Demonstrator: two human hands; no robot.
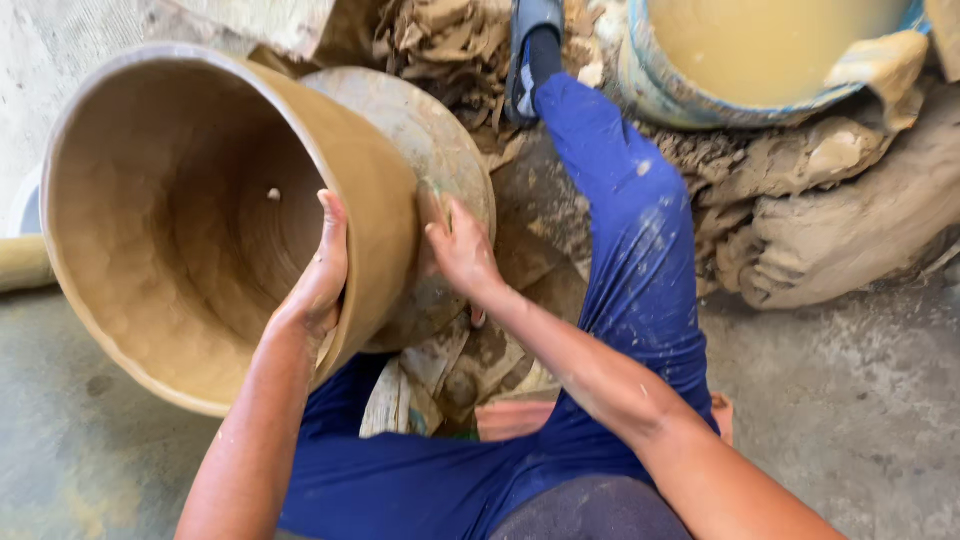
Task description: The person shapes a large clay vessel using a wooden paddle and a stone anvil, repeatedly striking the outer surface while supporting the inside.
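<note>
A large unfired clay pot (180, 220), tilted on a round wheel disc (440, 140), is gripped at its rim by the left hand (318, 285); the right hand (462, 250) is pressed open-fingered beside it. A slip-filled bucket (760, 50) and clay lumps (850, 220) are seen beyond the fingertips.

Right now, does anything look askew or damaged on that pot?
The clay pot is tipped on its side against the wheel, held by the left hand at its rim and the right hand outside. A small hole shows in its base; no cracks visible.
</note>
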